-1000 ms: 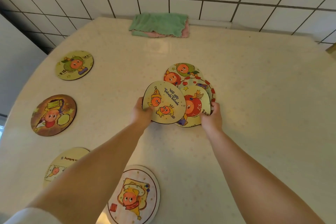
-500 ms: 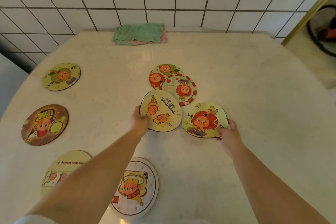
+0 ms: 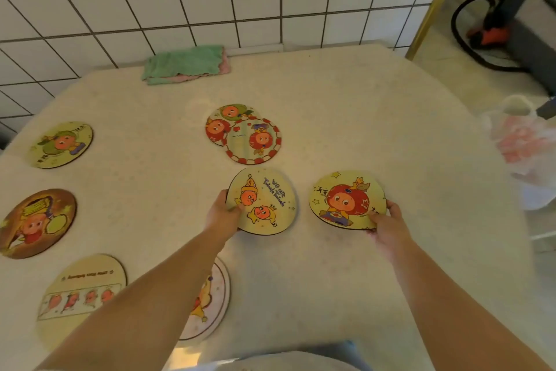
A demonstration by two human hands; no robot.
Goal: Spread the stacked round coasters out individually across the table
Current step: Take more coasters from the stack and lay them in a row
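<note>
My left hand [image 3: 222, 213] grips the left edge of a yellow coaster with two star figures and blue writing [image 3: 264, 203], tilted just above the table. My right hand [image 3: 386, 221] holds the near right edge of a yellow coaster with a red apple figure [image 3: 346, 199], well apart to the right. Behind them two coasters remain overlapped: a red-rimmed one [image 3: 255, 142] lies on top of one with red and green figures [image 3: 221, 122]. Several coasters lie singly on the left: a green-figure one [image 3: 61, 144], a brown one [image 3: 36, 223], a pale one with a row of figures [image 3: 81, 289], and a white one [image 3: 210, 298] partly under my left forearm.
A folded green and pink cloth [image 3: 186, 65] lies at the table's [image 3: 361, 118] far edge against the tiled wall. A white plastic bag [image 3: 523, 142] sits past the table's right edge. Black equipment with a hose [image 3: 493, 27] stands on the floor at the back right.
My right hand has pulled the apple coaster off the stack and carried it right. My left hand keeps hold of the star coaster, now separated from the two overlapped ones behind.
</note>
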